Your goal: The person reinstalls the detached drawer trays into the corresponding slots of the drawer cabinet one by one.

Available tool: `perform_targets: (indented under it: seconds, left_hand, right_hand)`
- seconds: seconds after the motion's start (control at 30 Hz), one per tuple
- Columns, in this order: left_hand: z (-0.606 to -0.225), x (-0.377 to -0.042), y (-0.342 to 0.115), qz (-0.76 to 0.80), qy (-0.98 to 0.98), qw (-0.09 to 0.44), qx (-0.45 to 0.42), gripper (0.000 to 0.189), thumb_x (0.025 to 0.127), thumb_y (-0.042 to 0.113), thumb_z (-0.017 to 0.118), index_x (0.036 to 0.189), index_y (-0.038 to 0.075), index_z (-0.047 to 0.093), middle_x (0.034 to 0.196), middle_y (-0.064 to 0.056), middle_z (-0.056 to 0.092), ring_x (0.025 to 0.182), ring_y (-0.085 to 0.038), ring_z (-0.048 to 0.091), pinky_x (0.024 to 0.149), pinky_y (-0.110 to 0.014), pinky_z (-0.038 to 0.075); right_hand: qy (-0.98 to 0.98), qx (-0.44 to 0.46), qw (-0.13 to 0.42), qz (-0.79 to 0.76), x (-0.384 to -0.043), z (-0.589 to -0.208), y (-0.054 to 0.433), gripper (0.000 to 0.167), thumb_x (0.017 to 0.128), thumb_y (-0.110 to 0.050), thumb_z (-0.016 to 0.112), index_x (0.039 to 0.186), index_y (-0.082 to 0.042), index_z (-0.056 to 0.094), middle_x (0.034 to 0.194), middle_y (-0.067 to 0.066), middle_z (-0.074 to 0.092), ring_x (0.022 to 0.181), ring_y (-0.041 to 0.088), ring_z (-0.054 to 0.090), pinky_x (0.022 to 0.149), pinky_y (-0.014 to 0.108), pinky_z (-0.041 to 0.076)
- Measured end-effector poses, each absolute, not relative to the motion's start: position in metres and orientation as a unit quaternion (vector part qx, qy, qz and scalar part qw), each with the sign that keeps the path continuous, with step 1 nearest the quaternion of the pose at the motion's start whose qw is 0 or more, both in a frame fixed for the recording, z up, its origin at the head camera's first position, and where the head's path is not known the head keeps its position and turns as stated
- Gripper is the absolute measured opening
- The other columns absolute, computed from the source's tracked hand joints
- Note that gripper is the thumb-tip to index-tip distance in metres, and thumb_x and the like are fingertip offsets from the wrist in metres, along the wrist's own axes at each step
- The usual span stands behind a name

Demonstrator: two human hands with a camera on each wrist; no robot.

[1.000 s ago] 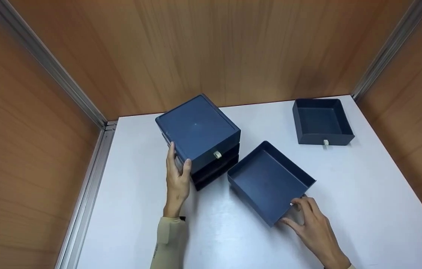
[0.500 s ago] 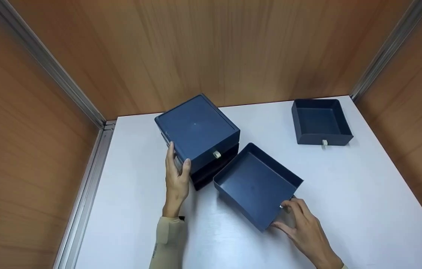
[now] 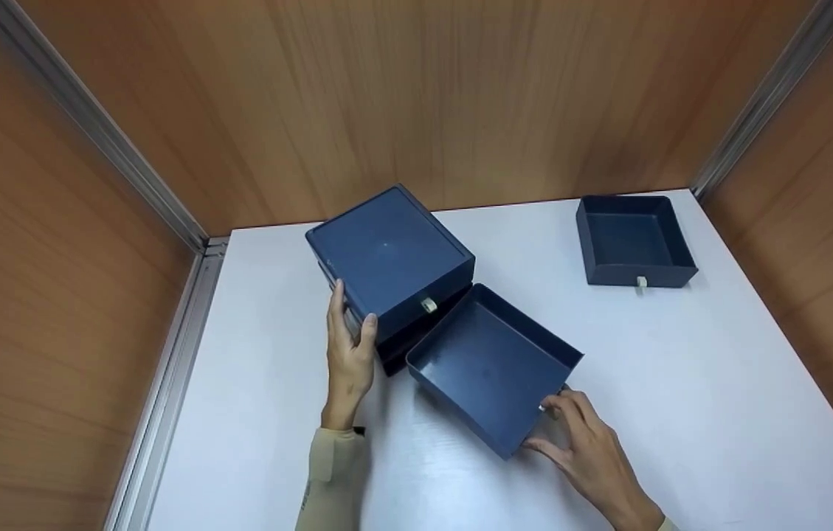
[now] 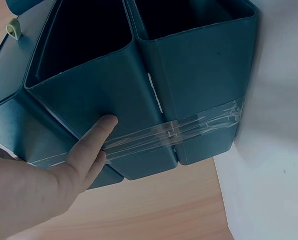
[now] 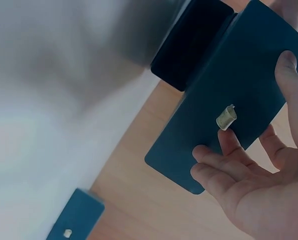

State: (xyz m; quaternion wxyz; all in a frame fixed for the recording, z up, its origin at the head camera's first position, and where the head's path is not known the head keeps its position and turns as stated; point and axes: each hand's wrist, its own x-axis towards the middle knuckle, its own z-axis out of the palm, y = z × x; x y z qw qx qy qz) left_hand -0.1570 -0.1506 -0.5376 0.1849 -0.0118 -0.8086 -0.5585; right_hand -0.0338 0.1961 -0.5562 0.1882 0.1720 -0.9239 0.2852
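A dark blue drawer cabinet (image 3: 390, 251) of three stacked units stands on the white table in the head view, turned at an angle. Its top unit has a drawer with a cream pull tab (image 3: 429, 304); the two lower bays gape. My left hand (image 3: 348, 361) rests on the cabinet's left side with straight fingers, beside the clear tape (image 4: 171, 132) seen in the left wrist view. My right hand (image 3: 589, 450) holds a loose blue drawer (image 3: 490, 361) by its front, fingers near the tab (image 5: 226, 118) and thumb at an edge. The drawer's back corner overlaps the bay opening.
A second loose drawer (image 3: 636, 240) sits at the back right of the white table (image 3: 682, 369), its tab facing forward. Wooden panels (image 3: 416, 103) enclose the table at the back and sides, with metal rails (image 3: 165, 413) along the left edge and corners.
My right hand has carried the loose drawer leftward, bringing its back corner in front of the cabinet's lower bays. The left hand and cabinet have stayed in place.
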Motion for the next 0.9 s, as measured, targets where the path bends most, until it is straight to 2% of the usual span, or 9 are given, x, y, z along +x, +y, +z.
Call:
perform_targets:
  seconds: [0.23, 0.63, 0.9]
  left_hand:
    - [-0.537, -0.157, -0.15, -0.557, -0.808, 0.19, -0.019, 0.074, 0.109, 0.033, 0.053, 0.173, 0.027, 0.016, 0.179, -0.007, 0.017, 0.166, -0.031, 0.017, 0.129, -0.062, 0.025]
    - [-0.537, -0.156, -0.152, -0.557, -0.811, 0.18, -0.011, 0.073, 0.111, 0.036, 0.051, 0.173, 0.031, 0.013, 0.18, -0.004, 0.015, 0.166, -0.03, 0.016, 0.129, -0.063, 0.024]
    - [-0.538, -0.159, -0.15, -0.557, -0.809, 0.187, -0.014, 0.073, 0.111, 0.034, 0.052, 0.173, 0.029, 0.015, 0.179, -0.004, 0.016, 0.166, -0.029, 0.016, 0.13, -0.061, 0.023]
  right_hand:
    - [-0.923, 0.169, 0.189, 0.29, -0.034, -0.556, 0.193, 0.068, 0.062, -0.023, 0.105, 0.117, -0.007, 0.068, 0.114, 0.006, 0.063, 0.101, 0.016, 0.072, 0.077, 0.028, 0.064]
    - [-0.917, 0.19, 0.188, 0.297, -0.03, -0.555, 0.184, 0.067, 0.063, -0.026, 0.104, 0.118, -0.01, 0.068, 0.114, 0.002, 0.061, 0.097, 0.008, 0.067, 0.078, 0.024, 0.061]
    - [-0.922, 0.185, 0.207, 0.27, -0.04, -0.563, 0.176, 0.068, 0.063, -0.031, 0.104, 0.117, -0.009, 0.069, 0.114, 0.005, 0.062, 0.096, 0.011, 0.068, 0.074, 0.025, 0.06]
